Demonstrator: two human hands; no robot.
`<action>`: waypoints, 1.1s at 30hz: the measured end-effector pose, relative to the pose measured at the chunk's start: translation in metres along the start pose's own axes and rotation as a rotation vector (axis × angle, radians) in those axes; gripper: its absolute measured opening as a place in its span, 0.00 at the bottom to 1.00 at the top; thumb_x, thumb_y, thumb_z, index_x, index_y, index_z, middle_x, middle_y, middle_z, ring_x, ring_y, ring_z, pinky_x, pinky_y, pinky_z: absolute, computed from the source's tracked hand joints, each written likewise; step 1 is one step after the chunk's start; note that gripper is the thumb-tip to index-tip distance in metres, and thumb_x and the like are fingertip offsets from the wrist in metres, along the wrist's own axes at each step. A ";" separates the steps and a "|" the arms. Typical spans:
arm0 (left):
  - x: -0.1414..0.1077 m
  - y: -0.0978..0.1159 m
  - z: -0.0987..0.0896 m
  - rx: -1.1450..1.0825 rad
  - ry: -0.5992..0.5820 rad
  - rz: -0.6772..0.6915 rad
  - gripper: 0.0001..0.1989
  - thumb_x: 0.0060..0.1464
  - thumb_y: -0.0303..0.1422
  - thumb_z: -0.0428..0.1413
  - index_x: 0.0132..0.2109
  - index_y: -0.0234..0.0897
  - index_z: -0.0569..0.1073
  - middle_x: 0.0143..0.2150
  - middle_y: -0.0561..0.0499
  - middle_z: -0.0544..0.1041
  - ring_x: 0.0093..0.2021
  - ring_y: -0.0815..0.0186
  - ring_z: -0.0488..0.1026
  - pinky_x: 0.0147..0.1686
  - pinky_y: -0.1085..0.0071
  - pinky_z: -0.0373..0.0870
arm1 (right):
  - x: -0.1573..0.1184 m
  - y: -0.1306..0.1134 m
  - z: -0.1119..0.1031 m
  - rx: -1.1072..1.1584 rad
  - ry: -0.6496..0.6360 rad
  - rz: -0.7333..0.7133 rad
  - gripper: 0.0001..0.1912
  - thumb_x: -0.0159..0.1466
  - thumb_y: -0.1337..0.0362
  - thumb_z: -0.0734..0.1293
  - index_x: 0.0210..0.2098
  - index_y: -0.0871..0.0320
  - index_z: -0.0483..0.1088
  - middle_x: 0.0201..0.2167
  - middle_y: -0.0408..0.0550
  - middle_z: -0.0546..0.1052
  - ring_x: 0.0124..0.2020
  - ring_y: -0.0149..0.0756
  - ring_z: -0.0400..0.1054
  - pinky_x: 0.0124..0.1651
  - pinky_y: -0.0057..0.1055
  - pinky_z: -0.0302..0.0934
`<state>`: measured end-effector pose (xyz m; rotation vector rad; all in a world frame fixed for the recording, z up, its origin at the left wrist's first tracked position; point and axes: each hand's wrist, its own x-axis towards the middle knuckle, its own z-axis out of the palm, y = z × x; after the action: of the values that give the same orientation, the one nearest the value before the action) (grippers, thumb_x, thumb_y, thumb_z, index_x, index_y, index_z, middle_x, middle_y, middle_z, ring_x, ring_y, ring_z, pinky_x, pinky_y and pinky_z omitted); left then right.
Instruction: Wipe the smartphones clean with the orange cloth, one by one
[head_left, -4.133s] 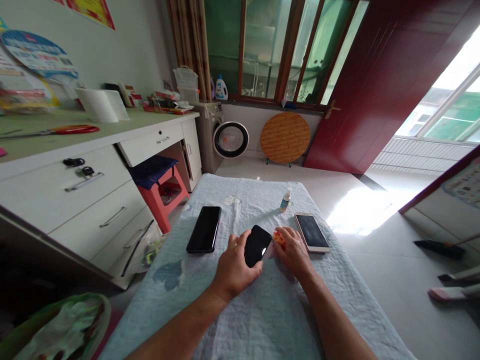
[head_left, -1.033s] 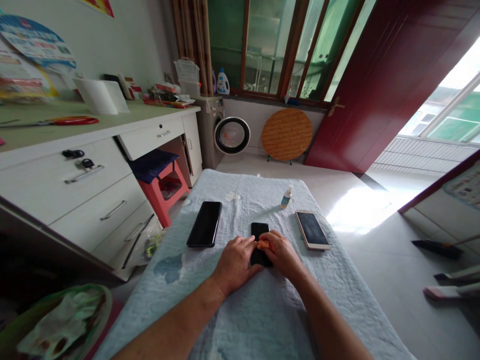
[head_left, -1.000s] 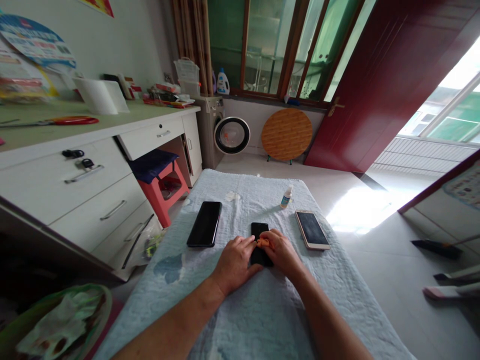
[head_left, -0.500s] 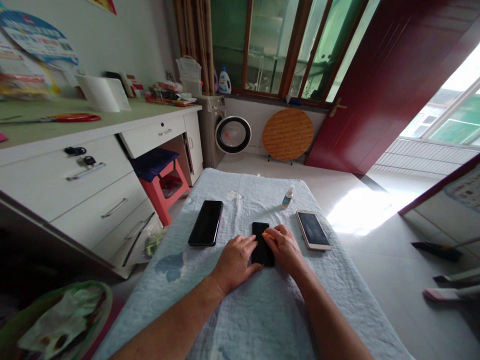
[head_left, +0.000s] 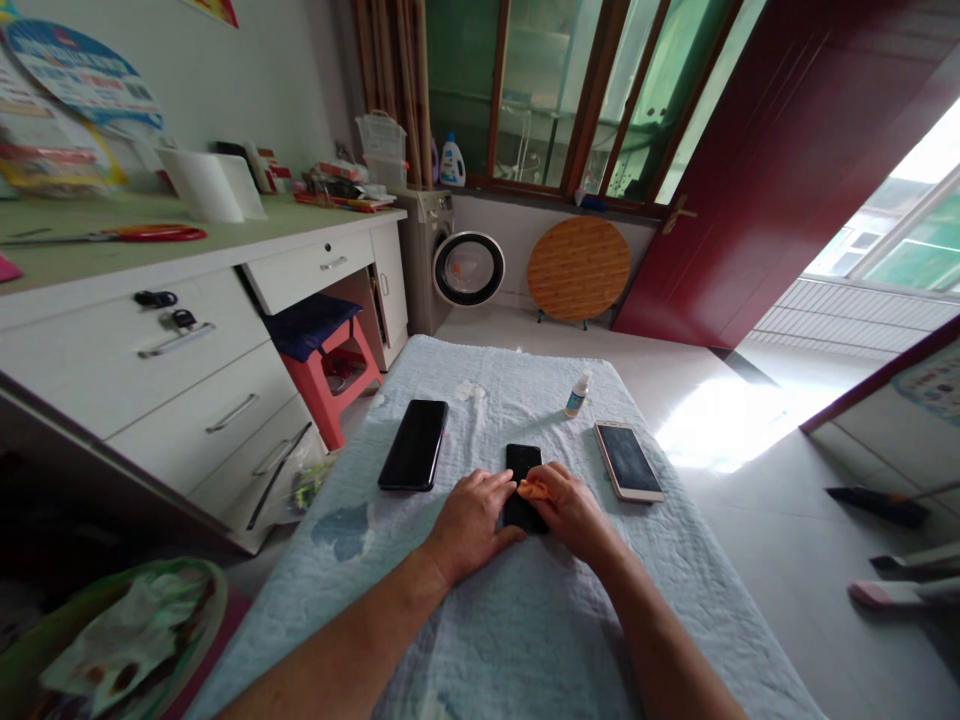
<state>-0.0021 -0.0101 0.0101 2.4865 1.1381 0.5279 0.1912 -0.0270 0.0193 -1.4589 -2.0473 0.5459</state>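
Note:
A small black smartphone (head_left: 523, 459) lies flat on the cloth-covered table between my hands. My left hand (head_left: 471, 520) grips its left side, fingertips at the left edge and thumb at the lower edge. An orange cloth (head_left: 532, 490) is bunched under the fingers of my right hand (head_left: 571, 508), which presses it on the middle of the screen. Left of my hands lies a larger black smartphone (head_left: 414, 445). On the right is a gold-framed smartphone (head_left: 628, 460) with a dark screen. A small spray bottle (head_left: 577, 396) stands upright beyond my right hand.
A pale blue quilted cloth (head_left: 480, 640) covers the table. To the left are a white desk (head_left: 315, 235), a red stool (head_left: 330, 370) and a waste bin (head_left: 214, 610). A washing machine (head_left: 427, 250) with its door open and a round wooden tabletop (head_left: 579, 268) stand at the back.
My right hand has slid the orange cloth a little down the screen toward me. My left hand stays at the phone's edge.

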 end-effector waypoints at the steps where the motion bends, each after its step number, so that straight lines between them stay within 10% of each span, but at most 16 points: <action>1: 0.000 0.000 0.000 -0.004 0.000 0.002 0.29 0.51 0.48 0.60 0.56 0.36 0.70 0.60 0.42 0.69 0.56 0.51 0.66 0.55 0.55 0.63 | 0.000 -0.002 0.000 0.011 -0.013 -0.011 0.06 0.63 0.66 0.63 0.39 0.54 0.71 0.35 0.44 0.70 0.35 0.31 0.67 0.39 0.25 0.59; 18: 0.001 -0.001 0.001 -0.028 -0.006 -0.004 0.32 0.49 0.46 0.62 0.59 0.38 0.67 0.60 0.43 0.69 0.56 0.51 0.65 0.55 0.56 0.62 | 0.002 -0.007 0.005 0.038 -0.014 -0.051 0.12 0.64 0.71 0.59 0.34 0.56 0.74 0.35 0.46 0.69 0.38 0.32 0.66 0.43 0.27 0.60; 33: 0.001 0.002 -0.003 -0.028 -0.004 -0.006 0.28 0.49 0.44 0.63 0.55 0.38 0.71 0.58 0.45 0.71 0.55 0.51 0.66 0.54 0.56 0.63 | 0.057 0.026 -0.001 -0.204 0.101 0.131 0.12 0.61 0.73 0.60 0.33 0.58 0.75 0.33 0.46 0.71 0.35 0.32 0.66 0.42 0.27 0.58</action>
<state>-0.0022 -0.0101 0.0137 2.4585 1.1282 0.5341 0.1964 0.0354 0.0155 -1.7121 -1.9849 0.3142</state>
